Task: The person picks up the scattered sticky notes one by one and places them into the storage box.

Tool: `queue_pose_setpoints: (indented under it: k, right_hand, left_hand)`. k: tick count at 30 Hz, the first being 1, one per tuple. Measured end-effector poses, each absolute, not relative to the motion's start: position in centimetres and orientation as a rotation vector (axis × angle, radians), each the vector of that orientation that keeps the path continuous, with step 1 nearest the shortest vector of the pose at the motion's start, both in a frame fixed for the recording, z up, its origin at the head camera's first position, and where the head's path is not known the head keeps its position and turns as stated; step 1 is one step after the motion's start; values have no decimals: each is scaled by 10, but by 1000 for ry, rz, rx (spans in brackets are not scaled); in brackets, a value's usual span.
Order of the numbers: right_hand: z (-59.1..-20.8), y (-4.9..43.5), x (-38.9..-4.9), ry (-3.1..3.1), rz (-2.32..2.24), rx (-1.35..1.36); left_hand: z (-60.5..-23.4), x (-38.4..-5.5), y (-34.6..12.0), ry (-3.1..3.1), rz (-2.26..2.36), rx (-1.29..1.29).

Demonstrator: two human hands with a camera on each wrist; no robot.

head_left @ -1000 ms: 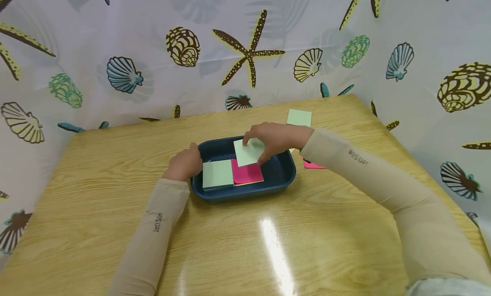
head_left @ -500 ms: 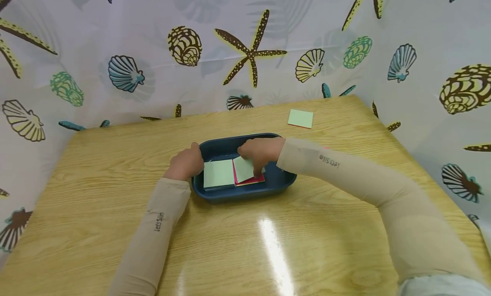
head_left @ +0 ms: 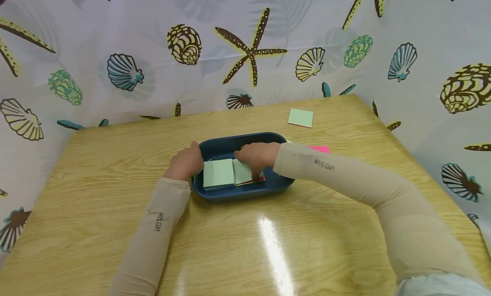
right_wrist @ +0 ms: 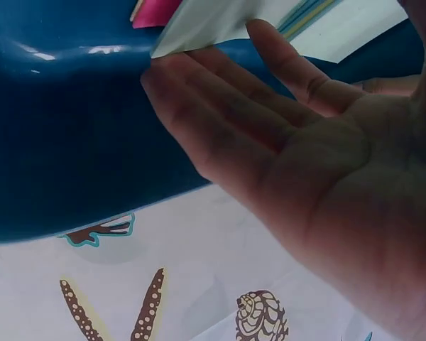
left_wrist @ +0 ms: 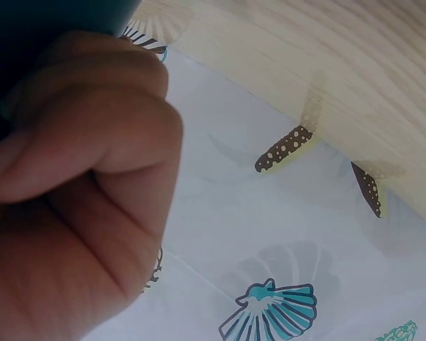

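My left hand (head_left: 184, 163) grips the left end of a dark blue oval-cornered container (head_left: 238, 198), fingers curled over its rim. Inside, at the left, lies a stack of pale green sticky notes (head_left: 218, 173). My right hand (head_left: 258, 155) reaches in from the right and holds a second pale green sticky note pad (head_left: 241, 171) between fingers and thumb. That pad lies beside the stack, over pink notes (right_wrist: 155, 12), partly hidden by the hand. In the right wrist view, the fingertips meet the pad's edge.
Behind the container, on the wooden table (head_left: 115, 202), lies another pale green pad (head_left: 300, 117) with a red edge. Pink paper (head_left: 319, 149) shows behind the right sleeve. A shell-printed cloth (head_left: 153, 40) hangs along the table's back and right sides.
My right hand has lowered the pale green pad onto the pink notes, moving slightly left and toward me; the tilted pad now lies flatter beside the stack. The left hand stays at the rim.
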State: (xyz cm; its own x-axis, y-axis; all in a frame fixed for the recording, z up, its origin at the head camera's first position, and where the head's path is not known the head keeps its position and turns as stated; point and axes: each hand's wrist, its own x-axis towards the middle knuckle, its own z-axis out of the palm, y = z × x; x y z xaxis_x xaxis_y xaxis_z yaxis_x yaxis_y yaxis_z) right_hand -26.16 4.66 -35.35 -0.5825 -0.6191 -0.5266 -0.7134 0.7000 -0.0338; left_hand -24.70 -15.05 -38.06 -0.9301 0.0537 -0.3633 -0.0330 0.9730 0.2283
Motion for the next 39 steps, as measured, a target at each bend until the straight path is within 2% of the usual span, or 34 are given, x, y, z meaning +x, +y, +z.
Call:
queue_pose_setpoints:
  k: [39]
  right_hand:
    - [-362, 47, -257, 2443, 239, -971]
  left_hand:
    - [-380, -249, -148, 2722, 314, -11]
